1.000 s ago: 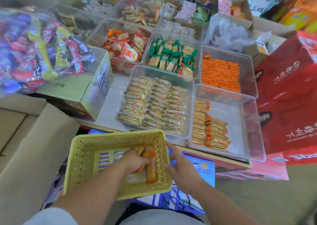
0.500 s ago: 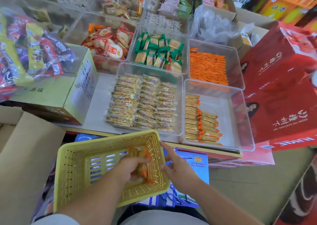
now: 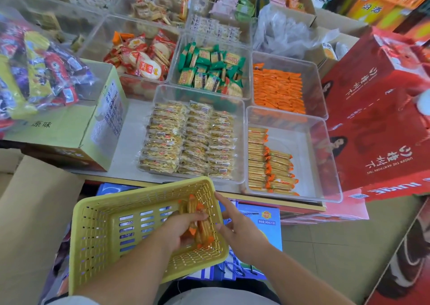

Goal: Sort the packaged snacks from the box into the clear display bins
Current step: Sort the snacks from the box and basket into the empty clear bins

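Observation:
A yellow plastic basket (image 3: pixel 100 230) sits tilted in front of me, below the table edge. My left hand (image 3: pixel 180 229) reaches into its right end and grips a few orange-and-tan snack packets (image 3: pixel 201 226). My right hand (image 3: pixel 237 225) holds the basket's right rim from outside, index finger along the rim. Just beyond on the table stands a clear bin (image 3: pixel 325 165) partly filled with rows of the same packets (image 3: pixel 267 165).
Other clear bins hold yellow biscuit packs (image 3: pixel 190 141), green packs (image 3: pixel 211 69), orange packs (image 3: pixel 278 88) and red rice crackers (image 3: pixel 142 55). A green carton (image 3: pixel 76 132) with a candy bag stands left, red gift boxes (image 3: pixel 377 118) right, a blue box (image 3: pixel 260 221) under the basket.
My left hand has closed round the packets in the basket and lifted them slightly. The view shifted a little to the left and down; my right hand stays on the rim.

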`<state>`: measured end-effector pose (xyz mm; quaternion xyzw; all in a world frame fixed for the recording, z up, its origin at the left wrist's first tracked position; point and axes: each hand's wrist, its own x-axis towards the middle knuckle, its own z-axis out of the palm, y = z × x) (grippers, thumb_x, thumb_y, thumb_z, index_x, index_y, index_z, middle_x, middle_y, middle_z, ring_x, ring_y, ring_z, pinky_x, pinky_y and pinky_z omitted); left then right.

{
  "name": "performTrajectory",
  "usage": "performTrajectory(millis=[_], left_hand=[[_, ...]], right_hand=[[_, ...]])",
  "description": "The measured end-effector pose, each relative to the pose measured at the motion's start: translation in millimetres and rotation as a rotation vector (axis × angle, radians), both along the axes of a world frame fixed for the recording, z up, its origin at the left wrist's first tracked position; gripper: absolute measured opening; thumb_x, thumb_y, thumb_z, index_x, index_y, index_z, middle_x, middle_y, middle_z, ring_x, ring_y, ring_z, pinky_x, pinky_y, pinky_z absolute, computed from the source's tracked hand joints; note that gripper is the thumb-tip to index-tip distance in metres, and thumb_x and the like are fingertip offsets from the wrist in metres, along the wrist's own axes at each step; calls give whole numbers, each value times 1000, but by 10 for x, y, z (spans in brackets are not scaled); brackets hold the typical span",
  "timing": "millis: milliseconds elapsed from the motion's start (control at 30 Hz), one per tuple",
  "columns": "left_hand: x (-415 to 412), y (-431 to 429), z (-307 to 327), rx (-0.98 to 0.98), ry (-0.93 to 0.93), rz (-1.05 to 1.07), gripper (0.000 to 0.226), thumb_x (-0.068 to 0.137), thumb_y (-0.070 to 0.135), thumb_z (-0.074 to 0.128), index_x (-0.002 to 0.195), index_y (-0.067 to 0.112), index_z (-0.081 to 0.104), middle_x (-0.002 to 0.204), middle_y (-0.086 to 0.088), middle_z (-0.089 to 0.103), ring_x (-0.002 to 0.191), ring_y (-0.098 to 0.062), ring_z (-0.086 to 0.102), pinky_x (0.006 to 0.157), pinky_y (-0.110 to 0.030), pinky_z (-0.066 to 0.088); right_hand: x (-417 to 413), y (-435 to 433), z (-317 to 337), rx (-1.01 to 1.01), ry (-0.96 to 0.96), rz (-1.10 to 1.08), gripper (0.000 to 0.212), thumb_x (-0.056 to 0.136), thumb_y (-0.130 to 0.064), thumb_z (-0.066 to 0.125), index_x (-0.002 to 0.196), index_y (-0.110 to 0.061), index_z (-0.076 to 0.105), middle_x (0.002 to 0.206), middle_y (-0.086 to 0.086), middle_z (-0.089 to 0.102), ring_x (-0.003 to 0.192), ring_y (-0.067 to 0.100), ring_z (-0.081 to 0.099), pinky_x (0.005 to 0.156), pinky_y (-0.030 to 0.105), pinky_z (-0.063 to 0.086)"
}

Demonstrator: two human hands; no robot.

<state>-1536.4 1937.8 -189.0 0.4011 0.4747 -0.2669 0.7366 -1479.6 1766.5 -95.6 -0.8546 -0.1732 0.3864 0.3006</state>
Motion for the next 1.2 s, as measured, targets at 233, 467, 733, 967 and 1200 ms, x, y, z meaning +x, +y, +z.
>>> performTrajectory(millis=[233,467,733,967,1200], left_hand=[[-56,147,159,-21,-40,-57,69,58,21,97,118,9,65,94,-17,80,79,-33,79,54,-37,61],[-390,372,567,-9,-212,79,74,58,11,90,126,11,61,105,-19,78,90,-36,78,66,-46,63],[-585,270,1116,29,-498,359,69,54,16,90,119,7,67,114,-22,75,94,-34,77,65,-39,63],[-241,-234,1372,102,-549,403,55,57,18,94,107,7,75,111,-26,75,95,-38,76,66,-40,62],[217,-944,1392,218,-459,461,26,68,21,83,93,22,80,106,-15,78,90,-30,77,64,-37,62]], right_hand=[[-15,2,17,3,25,-7,70,105,-32,51,139,-77,11,113,-23,60,69,4,63,48,11,42],[0,34,33,45,64,-29,71,103,-24,54,142,-72,20,127,-16,56,87,14,68,70,34,60],[-57,198,451,252,-99,-16,65,74,-88,52,129,-55,49,130,-26,52,121,-4,51,97,24,48],[203,88,568,505,397,-143,41,75,-57,81,111,-41,69,114,-4,75,106,16,71,91,38,59],[922,-597,432,485,656,-95,61,80,-40,84,129,-20,56,115,7,74,104,29,73,86,45,60]])
